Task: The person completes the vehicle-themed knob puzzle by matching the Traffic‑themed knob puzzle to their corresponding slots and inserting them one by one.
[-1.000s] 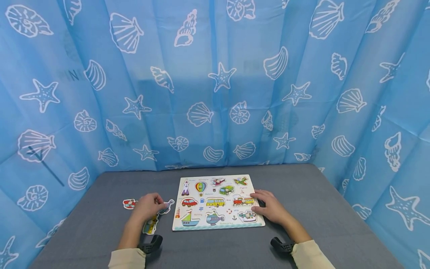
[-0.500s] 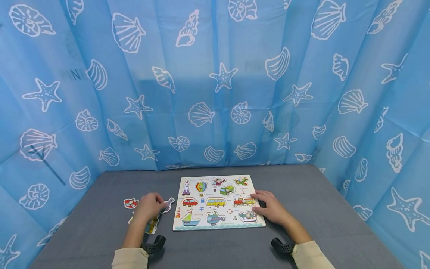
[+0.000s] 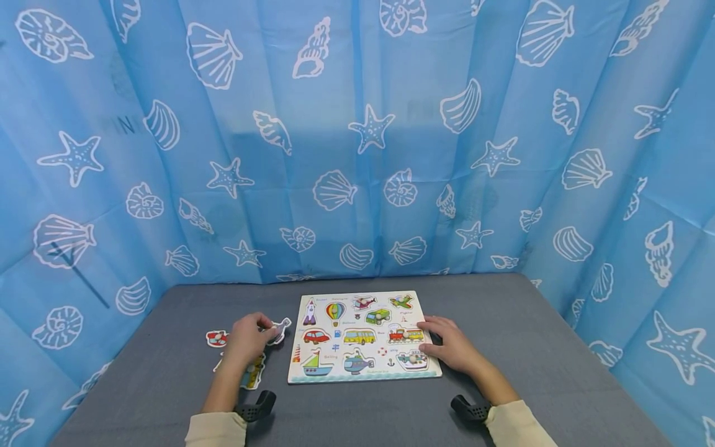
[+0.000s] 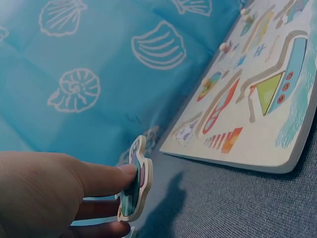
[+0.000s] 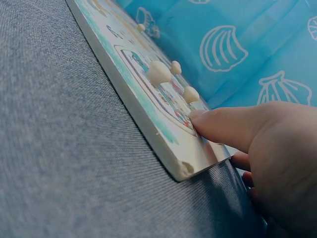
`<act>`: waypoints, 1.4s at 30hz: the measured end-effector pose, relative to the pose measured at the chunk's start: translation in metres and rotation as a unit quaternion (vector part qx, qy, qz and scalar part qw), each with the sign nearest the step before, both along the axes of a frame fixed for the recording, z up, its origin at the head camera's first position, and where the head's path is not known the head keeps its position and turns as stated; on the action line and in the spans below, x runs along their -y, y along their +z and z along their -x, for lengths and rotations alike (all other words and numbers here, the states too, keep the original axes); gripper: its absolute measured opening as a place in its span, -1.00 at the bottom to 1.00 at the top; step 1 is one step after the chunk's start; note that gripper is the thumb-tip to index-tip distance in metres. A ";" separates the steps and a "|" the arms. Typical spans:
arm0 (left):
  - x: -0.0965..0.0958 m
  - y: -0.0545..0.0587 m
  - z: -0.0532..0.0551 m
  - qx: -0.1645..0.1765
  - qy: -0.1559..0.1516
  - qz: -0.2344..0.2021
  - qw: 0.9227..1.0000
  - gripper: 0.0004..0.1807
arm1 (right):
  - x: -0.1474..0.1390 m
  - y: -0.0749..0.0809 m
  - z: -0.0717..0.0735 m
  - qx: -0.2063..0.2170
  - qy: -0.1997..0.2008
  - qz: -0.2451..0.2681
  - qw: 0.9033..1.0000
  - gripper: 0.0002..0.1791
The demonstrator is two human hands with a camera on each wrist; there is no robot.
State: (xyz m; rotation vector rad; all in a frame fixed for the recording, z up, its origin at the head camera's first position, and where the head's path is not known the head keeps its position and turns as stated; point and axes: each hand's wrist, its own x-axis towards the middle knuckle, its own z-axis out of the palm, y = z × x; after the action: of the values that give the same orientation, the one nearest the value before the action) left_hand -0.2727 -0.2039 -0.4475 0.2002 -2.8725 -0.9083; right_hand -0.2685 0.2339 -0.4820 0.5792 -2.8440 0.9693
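One puzzle piece [image 3: 281,331] is pinched between the left hand's [image 3: 247,340] thumb and fingers; to that hand's right lies the puzzle board [image 3: 363,376], where the right hand [image 3: 447,344] rests, fingers loosely extended. I'd worry the piece could twist or drop if that pinch slackens, or the board slide if bumped. Only the left wrist view shows the piece tipped on edge; the right wrist view brings out knobs [image 5: 159,73] beside the right thumb.

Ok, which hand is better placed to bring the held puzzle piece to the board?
Likely the left hand: it pinches the puzzle piece just left of the board, while the right hand touches the board's right edge.
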 end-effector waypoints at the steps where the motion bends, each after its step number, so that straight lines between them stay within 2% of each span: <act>1: 0.000 0.000 0.000 -0.001 -0.001 -0.002 1.000 -0.81 | 0.000 0.000 0.000 -0.001 0.001 0.000 1.000 -0.47; 6: -0.006 0.001 0.000 -0.014 -0.004 -0.013 1.000 -0.81 | 0.000 -0.001 -0.001 -0.003 0.001 -0.001 1.000 -0.47; 12: -0.014 0.002 -0.002 -0.026 -0.024 -0.021 0.999 -0.82 | -0.001 -0.001 -0.001 0.001 -0.001 -0.001 1.000 -0.47; 27: -0.044 -0.004 -0.002 -0.009 -0.058 -0.024 0.998 -0.84 | 0.000 0.000 -0.003 0.009 -0.004 -0.005 1.000 -0.47; 34: -0.050 -0.010 -0.002 -0.019 -0.087 -0.018 0.996 -0.83 | 0.001 0.002 -0.002 0.012 -0.003 -0.006 1.000 -0.47; 42: -0.058 -0.007 -0.004 -0.027 -0.103 -0.007 0.994 -0.82 | 0.001 0.003 -0.002 0.007 0.000 -0.004 1.000 -0.48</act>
State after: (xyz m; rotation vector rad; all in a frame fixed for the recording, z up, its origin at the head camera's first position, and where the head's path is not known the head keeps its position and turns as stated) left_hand -0.2690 -0.1455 -0.4544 -0.1201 -2.8770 -0.9506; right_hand -0.2668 0.2334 -0.4787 0.5766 -2.8608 0.9676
